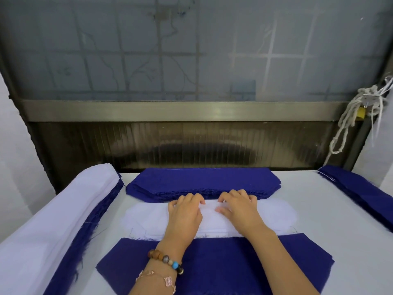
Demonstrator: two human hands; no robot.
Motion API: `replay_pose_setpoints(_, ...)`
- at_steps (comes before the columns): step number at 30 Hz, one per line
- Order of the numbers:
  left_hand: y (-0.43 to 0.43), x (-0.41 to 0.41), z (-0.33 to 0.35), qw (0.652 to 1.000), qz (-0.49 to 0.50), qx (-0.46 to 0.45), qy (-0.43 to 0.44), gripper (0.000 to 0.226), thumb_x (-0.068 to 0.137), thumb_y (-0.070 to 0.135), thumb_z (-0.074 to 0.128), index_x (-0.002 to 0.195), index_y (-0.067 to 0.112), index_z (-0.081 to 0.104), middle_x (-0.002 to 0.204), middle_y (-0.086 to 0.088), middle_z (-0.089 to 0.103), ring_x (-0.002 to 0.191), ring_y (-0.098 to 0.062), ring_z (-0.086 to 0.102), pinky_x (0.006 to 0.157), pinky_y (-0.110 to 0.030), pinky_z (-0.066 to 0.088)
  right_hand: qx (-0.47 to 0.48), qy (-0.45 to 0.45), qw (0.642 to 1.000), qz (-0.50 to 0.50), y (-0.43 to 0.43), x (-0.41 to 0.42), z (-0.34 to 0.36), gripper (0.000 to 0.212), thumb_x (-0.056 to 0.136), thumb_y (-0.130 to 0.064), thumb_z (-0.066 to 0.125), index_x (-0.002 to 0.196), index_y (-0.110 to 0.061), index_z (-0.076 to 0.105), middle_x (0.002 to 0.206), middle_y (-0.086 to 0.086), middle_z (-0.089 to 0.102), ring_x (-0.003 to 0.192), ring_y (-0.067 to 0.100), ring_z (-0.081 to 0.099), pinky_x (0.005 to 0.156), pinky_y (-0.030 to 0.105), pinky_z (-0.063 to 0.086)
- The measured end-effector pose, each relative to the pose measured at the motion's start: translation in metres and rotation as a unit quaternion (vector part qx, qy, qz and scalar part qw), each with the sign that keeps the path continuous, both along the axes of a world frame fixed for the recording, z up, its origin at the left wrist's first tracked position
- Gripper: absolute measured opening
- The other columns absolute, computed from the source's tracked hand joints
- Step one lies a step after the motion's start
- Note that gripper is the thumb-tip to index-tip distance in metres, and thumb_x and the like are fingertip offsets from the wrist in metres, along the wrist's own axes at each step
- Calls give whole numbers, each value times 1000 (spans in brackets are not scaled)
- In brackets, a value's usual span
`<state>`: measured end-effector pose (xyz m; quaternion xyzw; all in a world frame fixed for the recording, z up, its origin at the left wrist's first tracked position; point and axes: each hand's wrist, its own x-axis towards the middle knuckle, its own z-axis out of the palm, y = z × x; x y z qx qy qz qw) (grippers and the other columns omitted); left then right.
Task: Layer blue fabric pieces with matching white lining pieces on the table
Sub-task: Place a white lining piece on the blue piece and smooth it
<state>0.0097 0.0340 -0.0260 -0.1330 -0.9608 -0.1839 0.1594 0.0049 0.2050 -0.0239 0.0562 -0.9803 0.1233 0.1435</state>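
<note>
A white-topped pile [63,209] was stacked far left. The left hand [185,213] was curled on the far edge of the white lining [140,218], which was laid between a blue stack [202,182] and a nearer blue piece [223,262]; its grasp could not be told. The lining was pinched by the right hand [240,209].

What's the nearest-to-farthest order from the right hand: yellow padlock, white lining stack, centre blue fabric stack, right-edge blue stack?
1. White lining stack, under right hand.
2. Centre blue fabric stack, beyond fingertips.
3. Right-edge blue stack, table's right.
4. Yellow padlock, right wall.
</note>
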Motion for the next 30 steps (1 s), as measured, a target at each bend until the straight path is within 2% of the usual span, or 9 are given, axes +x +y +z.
replay_pose_setpoints(3, -1, 0, -1, 1000, -2, -16, -8, 32, 99, 19, 40, 126, 35, 46, 115, 14, 49, 110, -7, 44, 105, -29, 25, -2, -46, 998, -52, 28, 2, 11, 25, 91, -47, 50, 113, -37, 54, 115, -12, 54, 116, 16, 41, 101, 38, 25)
replay_pose_setpoints(7, -2, -1, -4, 1000, 4, -21, -3, 30, 98, 22, 40, 124, 36, 47, 112, 15, 48, 107, -6, 43, 105, -28, 24, -18, -76, 985, -154, 63, 8, 14, 17, 86, -39, 50, 102, -36, 54, 100, -11, 50, 115, 18, 43, 107, 46, 22)
replay_pose_setpoints(10, -4, -3, -6, 1000, 16, -27, 1, 26, 96, 27, 44, 120, 36, 49, 107, 16, 48, 104, -7, 45, 102, -30, 26, -17, -92, 971, -218, 75, 11, 10, 22, 87, -39, 46, 105, -32, 57, 107, -7, 54, 117, 20, 42, 108, 52, 20)
replay_pose_setpoints(15, -15, -5, -3, 997, 79, -22, 11, 17, 87, 43, 45, 99, 35, 53, 94, 16, 48, 96, -8, 45, 106, -38, 22, -41, -82, 950, -298, 83, 13, 6, 32, 87, -41, 45, 114, -31, 58, 115, -3, 55, 120, 22, 39, 107, 51, 20)
replay_pose_setpoints(19, -42, -8, 9, 985, 168, -26, -1, 16, 86, 43, 44, 83, 32, 55, 89, 13, 50, 97, -12, 47, 109, -49, 21, -60, -74, 940, -329, 81, 14, 3, 36, 87, -40, 45, 120, -32, 55, 118, -2, 54, 121, 24, 39, 107, 49, 22)
replay_pose_setpoints(25, -84, -6, 12, 963, 263, 16, -50, 17, 86, 37, 47, 85, 27, 60, 96, 7, 53, 99, -16, 44, 100, -48, 25, -48, -53, 932, -357, 78, 14, 3, 40, 88, -42, 45, 124, -28, 54, 120, 1, 54, 118, 25, 41, 100, 44, 29)
replay_pose_setpoints(28, -96, -4, 12, 938, 329, 73, -78, 22, 88, 35, 48, 94, 19, 62, 105, -2, 57, 103, -23, 45, 95, -45, 27, -53, -47, 926, -370, 78, 16, 4, 37, 89, -40, 46, 121, -25, 54, 113, 1, 56, 112, 24, 44, 92, 40, 31)
replay_pose_setpoints(30, -101, -3, 11, 926, 352, 98, -97, 25, 89, 34, 50, 101, 16, 63, 102, -3, 56, 105, -27, 47, 95, -44, 27, -58, -42, 923, -377, 79, 17, 4, 32, 89, -38, 47, 116, -23, 56, 106, 1, 56, 107, 24, 45, 89, 39, 30)
